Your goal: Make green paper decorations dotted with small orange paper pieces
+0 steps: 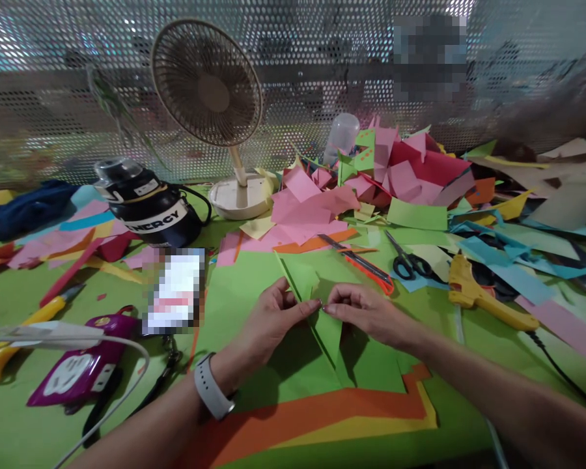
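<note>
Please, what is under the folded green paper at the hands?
Flat green paper lies under the folded paper; nearer, orange paper and yellow paper stick out below. What these cover cannot be seen.

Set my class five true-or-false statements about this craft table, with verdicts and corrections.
1. The left hand and right hand both touch the folded green paper. True.

2. The pale wristband is on the right wrist. False: the pale wristband is on the left wrist.

3. The scissors lie between the orange cutter and the yellow glue gun. True.

4. The fan lies flat on its side. False: the fan stands upright on its base.

5. The right hand grips the yellow glue gun. False: the yellow glue gun rests on the table.
</note>
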Tool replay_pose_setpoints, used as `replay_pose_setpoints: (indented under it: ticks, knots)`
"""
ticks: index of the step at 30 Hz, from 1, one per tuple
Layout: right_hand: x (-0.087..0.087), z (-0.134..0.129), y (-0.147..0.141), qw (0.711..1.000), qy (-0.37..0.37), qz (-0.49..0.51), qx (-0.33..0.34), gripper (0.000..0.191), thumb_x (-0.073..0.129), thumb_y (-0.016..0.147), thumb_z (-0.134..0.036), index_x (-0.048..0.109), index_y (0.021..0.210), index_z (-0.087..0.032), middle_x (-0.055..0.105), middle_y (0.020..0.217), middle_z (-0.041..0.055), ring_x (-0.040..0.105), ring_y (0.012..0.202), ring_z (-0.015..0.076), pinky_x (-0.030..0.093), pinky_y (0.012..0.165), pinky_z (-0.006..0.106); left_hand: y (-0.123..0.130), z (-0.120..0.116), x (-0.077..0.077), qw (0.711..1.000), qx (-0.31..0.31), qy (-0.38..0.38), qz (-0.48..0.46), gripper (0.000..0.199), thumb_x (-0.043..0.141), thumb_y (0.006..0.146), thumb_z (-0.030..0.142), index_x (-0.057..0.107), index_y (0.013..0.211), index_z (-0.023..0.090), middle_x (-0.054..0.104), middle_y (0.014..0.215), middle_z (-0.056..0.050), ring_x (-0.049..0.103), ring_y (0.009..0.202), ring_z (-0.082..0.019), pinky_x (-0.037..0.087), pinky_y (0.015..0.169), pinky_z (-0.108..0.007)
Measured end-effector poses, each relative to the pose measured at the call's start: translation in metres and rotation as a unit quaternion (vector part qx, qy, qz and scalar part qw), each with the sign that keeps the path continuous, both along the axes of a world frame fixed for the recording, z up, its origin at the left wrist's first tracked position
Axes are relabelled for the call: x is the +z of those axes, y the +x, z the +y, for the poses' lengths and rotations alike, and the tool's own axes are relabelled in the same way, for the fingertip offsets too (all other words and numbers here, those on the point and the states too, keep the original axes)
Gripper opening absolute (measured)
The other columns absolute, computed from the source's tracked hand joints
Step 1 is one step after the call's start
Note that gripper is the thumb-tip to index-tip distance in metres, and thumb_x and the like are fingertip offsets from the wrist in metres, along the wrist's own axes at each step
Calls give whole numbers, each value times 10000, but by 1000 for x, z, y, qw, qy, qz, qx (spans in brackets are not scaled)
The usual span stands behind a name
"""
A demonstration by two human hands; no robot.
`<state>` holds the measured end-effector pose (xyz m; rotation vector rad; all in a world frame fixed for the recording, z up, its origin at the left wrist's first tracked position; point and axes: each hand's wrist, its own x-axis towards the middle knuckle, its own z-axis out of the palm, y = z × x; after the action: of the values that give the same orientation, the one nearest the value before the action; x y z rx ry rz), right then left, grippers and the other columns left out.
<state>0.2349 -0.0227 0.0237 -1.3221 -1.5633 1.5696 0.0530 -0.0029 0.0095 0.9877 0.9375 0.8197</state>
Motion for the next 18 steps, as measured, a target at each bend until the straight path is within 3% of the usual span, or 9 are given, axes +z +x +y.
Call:
replay_pose_setpoints:
  ticks: [9, 13, 18]
  knots:
    - [4, 0, 0, 999, -33, -1, -8, 196, 536, 819, -335, 519, 694, -186, 470, 558, -54, 472, 506, 93, 325, 473, 205, 0, 2, 0, 998, -40, -15, -38, 391, 816, 648, 251, 598, 962, 169, 680, 798, -12, 636, 719, -157, 497, 694, -290]
    - [3, 0, 2, 999, -34, -6, 4, 172, 538, 815, -314, 518, 705, -183, 454, 551, -63, 438, 485, 81, 301, 455, 199, -1, 4, 2, 998, -50, -29, -35, 398, 824, 635, 254, 602, 954, 172, 689, 836, -24, 644, 750, -170, 499, 720, -308]
    - [3, 0, 4, 1000, 4, -6, 21, 165, 549, 822, -288, 511, 711, -172, 401, 558, -76, 379, 483, 58, 272, 436, 183, -4, 6, 0, 997, -61, -28, -23, 369, 815, 651, 243, 599, 942, 176, 642, 727, 17, 616, 715, -152, 468, 697, -284]
